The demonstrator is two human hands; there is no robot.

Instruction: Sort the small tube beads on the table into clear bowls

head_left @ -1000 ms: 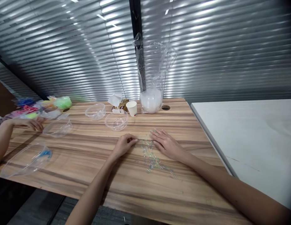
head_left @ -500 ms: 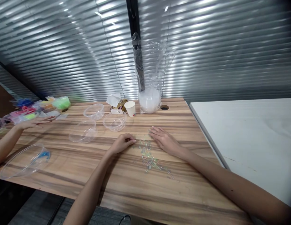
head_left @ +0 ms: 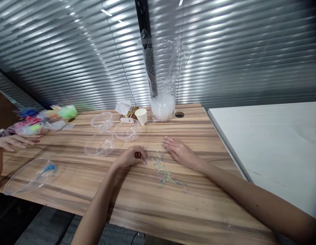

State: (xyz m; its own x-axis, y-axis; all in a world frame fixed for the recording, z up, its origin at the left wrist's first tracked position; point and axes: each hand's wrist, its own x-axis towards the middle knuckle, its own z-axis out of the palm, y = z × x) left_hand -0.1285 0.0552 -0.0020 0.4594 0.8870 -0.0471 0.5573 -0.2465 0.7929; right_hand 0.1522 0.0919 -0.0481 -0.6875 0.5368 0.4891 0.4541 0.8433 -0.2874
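Note:
Small shiny, see-through pieces (head_left: 161,170) lie scattered in a loose strip on the wooden table. Just left of the strip's upper end is my left hand (head_left: 131,156). Its fingers are curled in toward the thumb, low over the wood; whatever they may hold is too small to make out. On the other side, my right hand (head_left: 179,153) rests flat, fingers stretched out and palm down, its fingertips beside the topmost pieces.
Clear plastic bowls (head_left: 99,143) stand left of centre. Behind are a paper cup (head_left: 141,116), a tissue pack (head_left: 123,108) and bagged bowls (head_left: 163,107). Another person's hand (head_left: 19,140) reaches in at left, near colourful packets (head_left: 67,111) and a bowl holding something blue (head_left: 49,168). A white table (head_left: 270,136) adjoins at right.
My left hand has turned a little and its thumb has dropped lower. My right hand stays flat. One clear bowl has shifted right, and the other person's hand has drawn back left.

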